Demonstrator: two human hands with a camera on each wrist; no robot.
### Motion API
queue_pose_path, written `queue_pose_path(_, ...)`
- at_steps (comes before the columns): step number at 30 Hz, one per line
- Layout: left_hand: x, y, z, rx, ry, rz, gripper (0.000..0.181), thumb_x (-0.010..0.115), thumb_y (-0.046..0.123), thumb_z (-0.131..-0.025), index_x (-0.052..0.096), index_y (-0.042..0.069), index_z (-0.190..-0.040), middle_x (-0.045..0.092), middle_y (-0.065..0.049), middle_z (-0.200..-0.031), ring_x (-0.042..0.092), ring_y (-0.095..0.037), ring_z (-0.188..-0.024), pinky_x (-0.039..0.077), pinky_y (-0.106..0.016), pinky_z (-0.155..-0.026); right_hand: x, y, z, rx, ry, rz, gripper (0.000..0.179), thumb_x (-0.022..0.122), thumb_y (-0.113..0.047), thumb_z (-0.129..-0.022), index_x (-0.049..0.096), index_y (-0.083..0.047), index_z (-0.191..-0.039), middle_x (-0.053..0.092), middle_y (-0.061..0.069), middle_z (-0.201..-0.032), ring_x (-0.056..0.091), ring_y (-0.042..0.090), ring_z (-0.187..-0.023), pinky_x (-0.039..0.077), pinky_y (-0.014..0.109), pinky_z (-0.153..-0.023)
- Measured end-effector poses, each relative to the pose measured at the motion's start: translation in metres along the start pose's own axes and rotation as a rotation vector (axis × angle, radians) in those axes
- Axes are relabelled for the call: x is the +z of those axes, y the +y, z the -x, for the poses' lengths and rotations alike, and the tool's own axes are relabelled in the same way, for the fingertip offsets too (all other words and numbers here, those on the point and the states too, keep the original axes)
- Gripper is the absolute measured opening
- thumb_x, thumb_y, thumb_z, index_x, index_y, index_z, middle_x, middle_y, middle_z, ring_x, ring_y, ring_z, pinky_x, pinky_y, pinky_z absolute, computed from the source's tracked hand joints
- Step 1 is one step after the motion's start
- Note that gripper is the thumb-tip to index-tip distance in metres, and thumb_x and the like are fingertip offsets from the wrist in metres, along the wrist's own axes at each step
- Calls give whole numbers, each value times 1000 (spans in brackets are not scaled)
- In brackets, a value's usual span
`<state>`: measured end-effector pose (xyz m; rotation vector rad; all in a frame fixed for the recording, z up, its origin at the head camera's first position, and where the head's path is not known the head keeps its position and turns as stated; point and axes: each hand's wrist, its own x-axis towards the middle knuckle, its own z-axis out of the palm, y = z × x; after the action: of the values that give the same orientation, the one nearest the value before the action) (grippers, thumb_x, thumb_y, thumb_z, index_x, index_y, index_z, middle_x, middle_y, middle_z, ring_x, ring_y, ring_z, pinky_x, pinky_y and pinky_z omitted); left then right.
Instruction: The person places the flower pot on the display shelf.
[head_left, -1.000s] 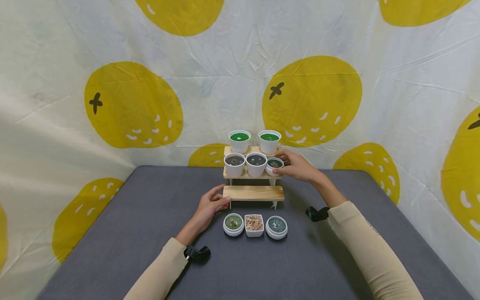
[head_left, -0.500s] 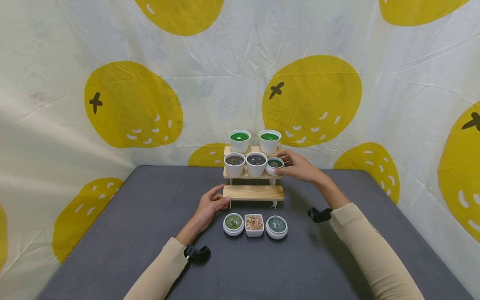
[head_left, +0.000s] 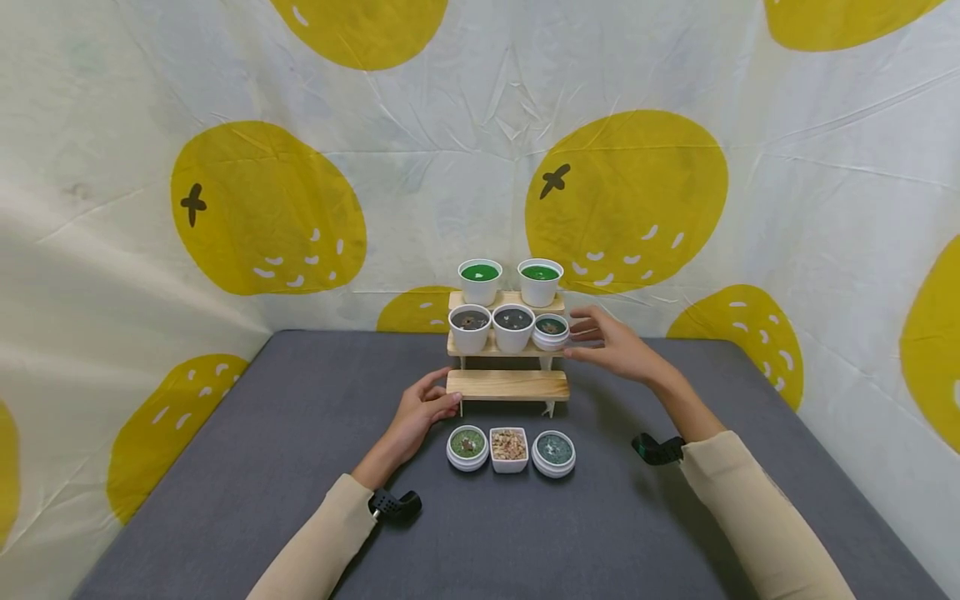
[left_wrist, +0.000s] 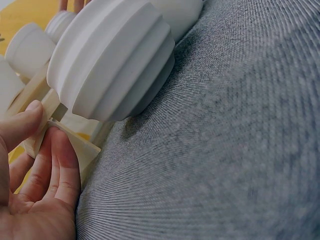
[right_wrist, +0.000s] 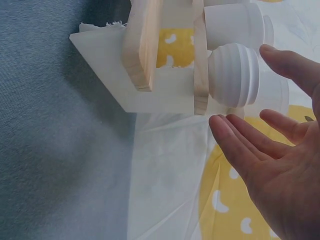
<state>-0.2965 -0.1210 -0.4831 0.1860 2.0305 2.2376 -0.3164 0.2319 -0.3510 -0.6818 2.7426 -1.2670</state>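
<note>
A three-step display stand [head_left: 508, 385] with wooden shelves rises near the back of the table. My left hand [head_left: 414, 417] grips the left end of its lowest shelf; the left wrist view shows the thumb [left_wrist: 22, 125] above the board and fingers below. On the middle shelf sit two white cups with dark contents, and at its right end a small ribbed pot [head_left: 551, 333] with a dark green top. My right hand [head_left: 617, 346] hovers just right of that pot, fingers parted. A gap separates hand and pot [right_wrist: 234, 75] in the right wrist view.
Two white cups with green contents, the left cup [head_left: 479, 282] and right cup [head_left: 539, 283], stand on the top shelf. Before the stand lie a green-topped ribbed pot [head_left: 467, 450], a square dish [head_left: 509, 451] of beige bits and a blue-green ribbed pot [head_left: 554, 455].
My right hand has let go of the small ribbed pot on the middle shelf and drawn back to the right, its fingers spreading. The left hand stays on the stand.
</note>
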Motion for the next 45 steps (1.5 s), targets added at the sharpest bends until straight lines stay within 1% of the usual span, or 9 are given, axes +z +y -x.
queue_pose_path(7, 0, 0, -1, 2, -3, 0, 64, 76, 13, -95, 50, 16, -152, 71, -3, -93, 70, -15, -89, 61, -28, -82, -1, 7, 20, -24, 10, 13, 71, 74, -24, -97, 36, 1, -152, 52, 29, -147, 53, 48, -135, 46, 64, -110)
queue_pose_path(15, 1, 0, 0, 2, 0, 0, 64, 77, 13, -94, 50, 16, -152, 70, -3, -93, 70, -15, -89, 61, -28, -82, 3, 11, 38, -65, 24, 30, 68, 74, -26, -98, 39, -4, -152, 55, 27, -145, 56, 47, -133, 49, 63, -107)
queue_pose_path(24, 1, 0, 0, 5, -5, -3, 65, 77, 13, -94, 48, 15, -154, 70, -3, -92, 70, -15, -88, 61, -27, -82, 13, 13, 54, -33, 33, 57, 67, 76, -27, -96, 42, -5, -150, 60, 24, -139, 60, 45, -128, 52, 60, -105)
queue_pose_path(26, 1, 0, 0, 6, -5, -1, 65, 76, 13, -94, 49, 15, -153, 70, -3, -92, 70, -16, -88, 61, -27, -81, 15, 14, 56, -37, 30, 52, 67, 76, -28, -96, 44, -5, -149, 61, 23, -138, 61, 45, -127, 52, 60, -104)
queue_pose_path(29, 0, 0, 0, 6, -3, 4, 65, 76, 12, -94, 49, 15, -153, 70, -3, -92, 70, -16, -87, 61, -28, -81, 18, 14, 60, -45, 11, 45, 66, 77, -29, -95, 45, -5, -148, 62, 22, -137, 61, 45, -126, 52, 61, -104)
queue_pose_path(35, 0, -1, 0, 11, -17, 5, 68, 75, 12, -95, 45, 12, -156, 71, -2, -92, 70, -16, -88, 60, -28, -82, 25, 16, 63, -72, -40, -2, 58, 78, -24, -95, 51, -5, -142, 64, 21, -132, 63, 44, -122, 52, 61, -102)
queue_pose_path(41, 0, -1, 0, 12, -13, 7, 66, 75, 13, -95, 47, 13, -155, 71, -2, -92, 70, -16, -88, 61, -28, -82, 33, 21, 62, -76, -106, -56, 60, 81, -23, -92, 53, 0, -139, 62, 24, -133, 62, 45, -122, 57, 53, -100)
queue_pose_path(43, 0, -1, -1, 14, -12, 10, 66, 75, 12, -95, 47, 14, -155, 71, -2, -93, 70, -16, -88, 61, -28, -82, 35, 22, 62, -77, -128, -75, 61, 81, -22, -91, 53, 2, -139, 62, 25, -134, 61, 45, -123, 57, 51, -101)
queue_pose_path(45, 0, -1, -1, 15, -11, 11, 66, 75, 12, -95, 47, 13, -155, 71, -2, -92, 70, -15, -88, 61, -28, -82, 37, 23, 62, -78, -149, -86, 61, 81, -22, -91, 53, 2, -139, 61, 25, -135, 60, 46, -124, 57, 51, -101)
